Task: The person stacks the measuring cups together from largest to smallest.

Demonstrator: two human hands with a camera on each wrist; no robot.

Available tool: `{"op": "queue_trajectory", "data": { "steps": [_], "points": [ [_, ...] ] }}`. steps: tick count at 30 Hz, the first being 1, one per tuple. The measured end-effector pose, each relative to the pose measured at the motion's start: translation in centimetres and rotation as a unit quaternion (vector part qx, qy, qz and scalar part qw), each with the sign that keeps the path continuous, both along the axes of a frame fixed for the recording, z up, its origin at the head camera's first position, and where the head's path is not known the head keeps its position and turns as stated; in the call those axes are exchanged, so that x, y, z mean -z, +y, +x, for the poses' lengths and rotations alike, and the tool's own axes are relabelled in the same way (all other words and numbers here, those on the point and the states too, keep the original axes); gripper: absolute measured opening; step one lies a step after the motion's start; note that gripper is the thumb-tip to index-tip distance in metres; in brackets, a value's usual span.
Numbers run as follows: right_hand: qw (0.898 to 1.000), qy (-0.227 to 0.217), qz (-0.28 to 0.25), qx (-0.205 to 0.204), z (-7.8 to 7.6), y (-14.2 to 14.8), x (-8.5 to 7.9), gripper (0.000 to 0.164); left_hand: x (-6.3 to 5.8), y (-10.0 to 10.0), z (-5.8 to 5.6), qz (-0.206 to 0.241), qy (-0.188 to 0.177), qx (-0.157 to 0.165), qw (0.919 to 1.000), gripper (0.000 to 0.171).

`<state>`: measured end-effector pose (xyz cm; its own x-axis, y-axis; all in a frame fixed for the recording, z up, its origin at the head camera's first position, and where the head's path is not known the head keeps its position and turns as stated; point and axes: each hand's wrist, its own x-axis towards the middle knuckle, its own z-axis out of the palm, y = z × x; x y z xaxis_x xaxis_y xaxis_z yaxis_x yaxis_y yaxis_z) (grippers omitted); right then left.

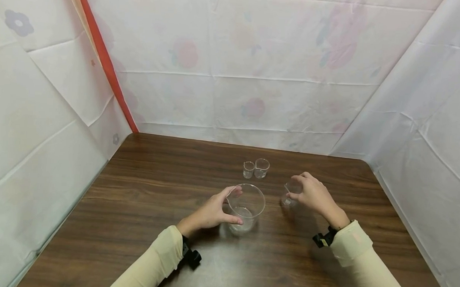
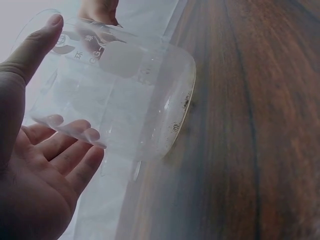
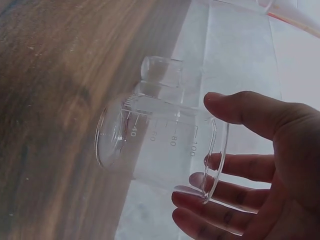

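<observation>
In the head view a large clear glass beaker [image 1: 246,210] stands on the table, mouth up. My left hand [image 1: 213,209] holds it from the left, thumb on the near side and fingers round the far side. Printed marks show on its wall [image 2: 120,75] in the left wrist view. Farther right, my right hand [image 1: 312,193] holds a smaller glass beaker [image 1: 288,198] near its rim. The right wrist view shows this beaker [image 3: 160,145] with a scale up to 100, the thumb on one side and fingertips on the other.
Two small glass beakers [image 1: 248,170] stand side by side behind the large one. The brown wooden table [image 1: 155,166] is bordered by white printed sheets [image 1: 232,100] at the back and sides. A red strip [image 1: 106,61] runs down the back left corner.
</observation>
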<state>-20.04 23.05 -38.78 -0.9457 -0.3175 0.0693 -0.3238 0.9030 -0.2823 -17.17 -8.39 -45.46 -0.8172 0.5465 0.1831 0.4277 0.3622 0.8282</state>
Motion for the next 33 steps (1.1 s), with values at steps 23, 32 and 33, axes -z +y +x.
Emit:
{"op": "queue_trajectory", "data": {
  "steps": [23, 32, 33],
  "points": [
    [0.999, 0.015, 0.002, -0.028, -0.2, -0.5, -3.0, 0.055, 0.1, -0.1, -0.1, 0.004, -0.009, 0.000, 1.0000, 0.093],
    [0.999, 0.006, -0.022, -0.042, 0.3, -0.6, -4.3, 0.053, -0.1, 0.0, -0.1, 0.000, -0.017, 0.002, 0.9998, 0.094],
    [0.999, 0.008, -0.023, -0.044, 0.4, -0.6, -4.4, 0.052, -0.1, 0.0, -0.1, 0.001, -0.018, 0.003, 0.9998, 0.093]
  ]
}}
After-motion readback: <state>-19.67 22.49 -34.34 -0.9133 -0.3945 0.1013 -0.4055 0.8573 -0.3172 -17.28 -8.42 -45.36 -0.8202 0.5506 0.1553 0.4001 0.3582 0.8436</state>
